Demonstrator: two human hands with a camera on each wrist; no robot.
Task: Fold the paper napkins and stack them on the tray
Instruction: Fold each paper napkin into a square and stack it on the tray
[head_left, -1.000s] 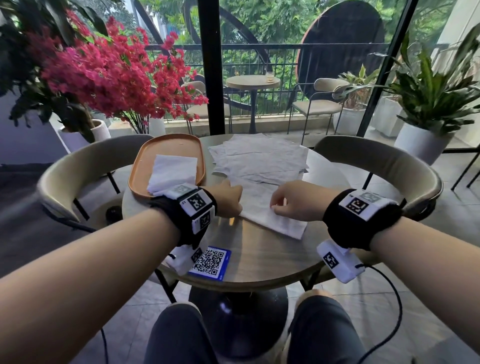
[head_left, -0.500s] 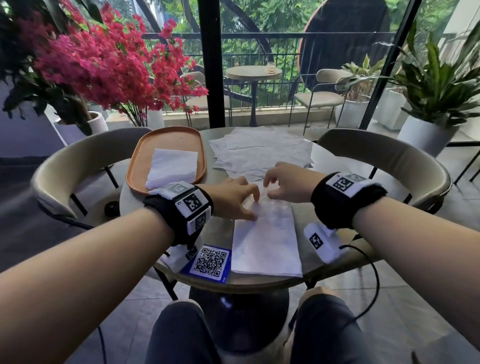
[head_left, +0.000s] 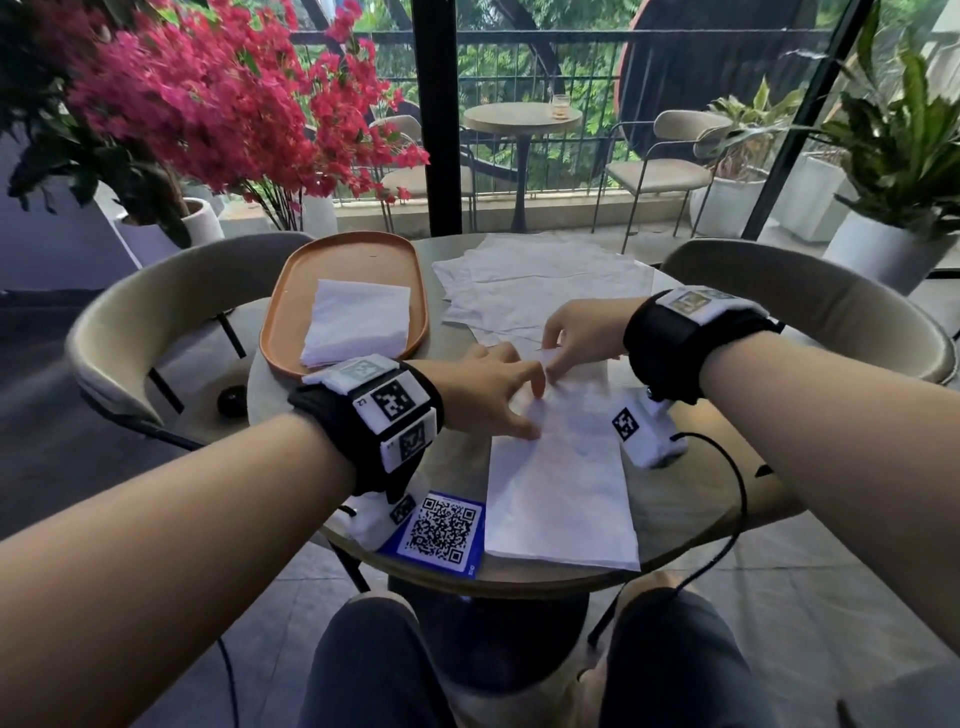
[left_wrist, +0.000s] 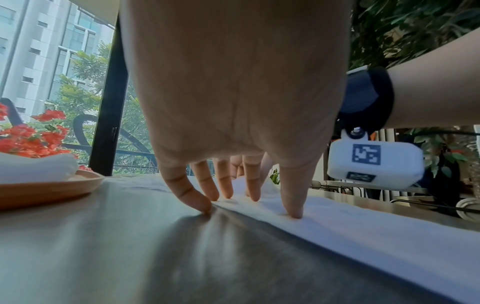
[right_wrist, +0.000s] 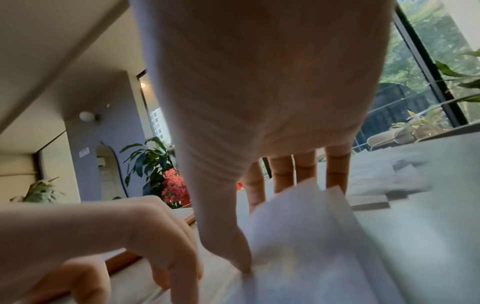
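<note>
On tray: folded napkin stack; loose napkins beside.

Round table; blue QR-code card at its near edge. Beige chairs either side. Pink-flowered plant left; green potted plant right. Outdoor table with glass beyond.

1. Half-folded napkin: white, long rectangle, flat on table near front edge; far end lifted off the surface.
2. Unfolded napkins: loose white pile, overlapping, at table's far side, right of tray.
3. Tray: orange oval, w/ folded napkin stack on it.
</note>
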